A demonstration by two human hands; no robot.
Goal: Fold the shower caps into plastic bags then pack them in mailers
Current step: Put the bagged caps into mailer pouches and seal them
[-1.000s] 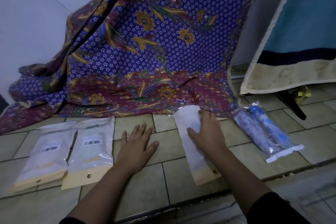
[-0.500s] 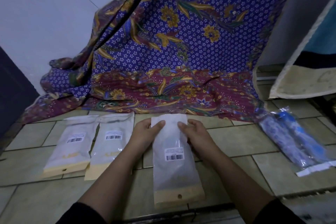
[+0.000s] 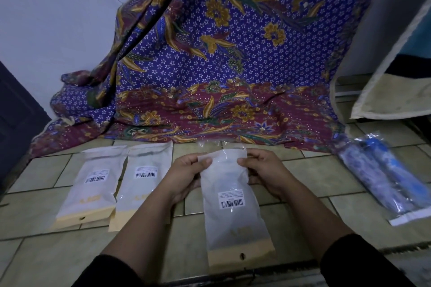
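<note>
Sealing seems in hand; left hand [image 3: 186, 173] and right hand [image 3: 264, 170] each pinch a far corner of the plastic bag [image 3: 233, 223]. Next, its flap [image 3: 211, 147] likely needs folding down.

You are sitting on the floor of a home. Beige floor tiles [image 3: 310, 175] with dark grout fill the lower half of the frame, and white barcoded packets [image 3: 93, 184] lie straight on them at lower left. A blue and maroon batik cloth [image 3: 233, 65] with gold flowers hangs in the centre and pools onto the tiles. A plain white wall [image 3: 58, 18] fills the upper left, a dark door [image 3: 16, 112] stands at far left, and a worn cream-edged mat [image 3: 391, 98] hangs at the right.
</note>
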